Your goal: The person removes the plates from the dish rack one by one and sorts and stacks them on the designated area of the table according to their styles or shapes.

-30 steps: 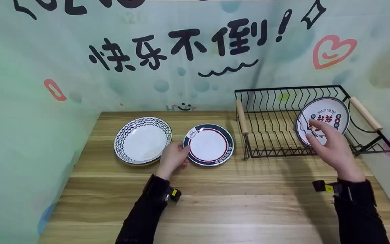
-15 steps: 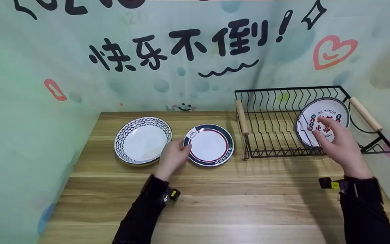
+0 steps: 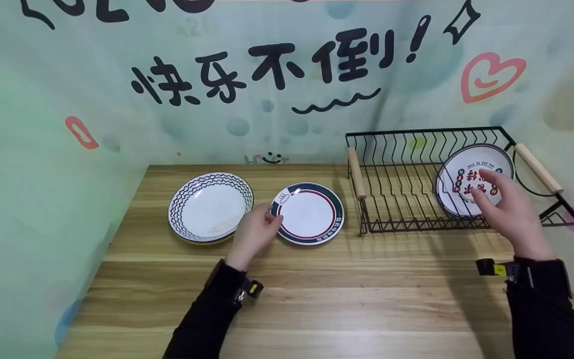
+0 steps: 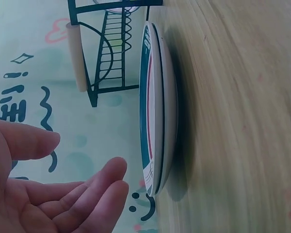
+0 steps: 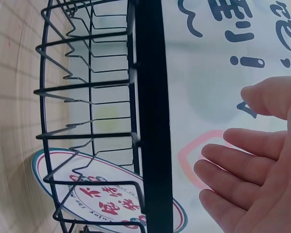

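Observation:
My left hand (image 3: 252, 234) hovers at the left edge of a small plate (image 3: 309, 214) with a dark blue-green rim and a red ring. In the left wrist view its fingers (image 4: 102, 204) are relaxed and apart from the plate, holding nothing; a second rim (image 4: 169, 111) shows under the top one. Left of that hand lies a wider, deeper dish (image 3: 211, 207) with a wavy-line border. My right hand (image 3: 516, 219) is raised before the black wire dish rack (image 3: 396, 231), fingers spread and bare. A white plate with red characters (image 3: 459, 167) leans in the rack's right end.
The rack has wooden handles, the left one (image 3: 356, 172) near the small plate and the right one (image 3: 538, 167) by the side wall. A printed cloth backdrop (image 3: 267, 124) rises behind the wooden table (image 3: 342, 304).
My right hand has drawn back to the right from the plate in the rack, uncovering more of its print. The left hand has barely shifted, and the dishes stay put.

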{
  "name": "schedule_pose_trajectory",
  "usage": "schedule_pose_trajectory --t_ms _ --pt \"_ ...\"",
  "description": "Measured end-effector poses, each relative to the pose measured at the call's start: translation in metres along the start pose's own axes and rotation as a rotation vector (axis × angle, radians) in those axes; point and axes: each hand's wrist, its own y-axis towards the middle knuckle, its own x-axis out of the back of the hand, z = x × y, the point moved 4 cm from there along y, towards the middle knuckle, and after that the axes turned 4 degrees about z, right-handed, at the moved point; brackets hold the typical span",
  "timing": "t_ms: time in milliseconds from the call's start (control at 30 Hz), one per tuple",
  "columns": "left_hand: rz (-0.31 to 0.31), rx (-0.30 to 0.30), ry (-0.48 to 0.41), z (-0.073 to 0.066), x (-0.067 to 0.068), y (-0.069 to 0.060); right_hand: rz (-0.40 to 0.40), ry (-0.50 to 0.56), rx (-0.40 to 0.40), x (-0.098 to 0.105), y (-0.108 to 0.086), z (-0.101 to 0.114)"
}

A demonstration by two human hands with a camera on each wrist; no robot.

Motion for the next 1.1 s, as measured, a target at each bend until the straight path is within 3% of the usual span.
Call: schedule_pose_trajectory --t_ms 267,533,833,1100 --pt "0.062 -0.041 -0.041 0.004 -0.003 -0.001 0.005 0.005 -0.031 0.007 0.0 -0.006" --pt "0.086 -0.104 -0.038 0.007 -0.006 -0.004 -0.026 0.01 -0.07 0.011 0.0 -0.008" --pt "0.1 -0.121 -0.012 0.006 -0.007 -0.008 -0.019 0.007 -0.124 0.013 0.0 -0.017" --pt "0.108 -0.125 0.0 0.002 -0.004 -0.014 -0.063 -0.025 -0.126 0.016 0.0 -0.021"
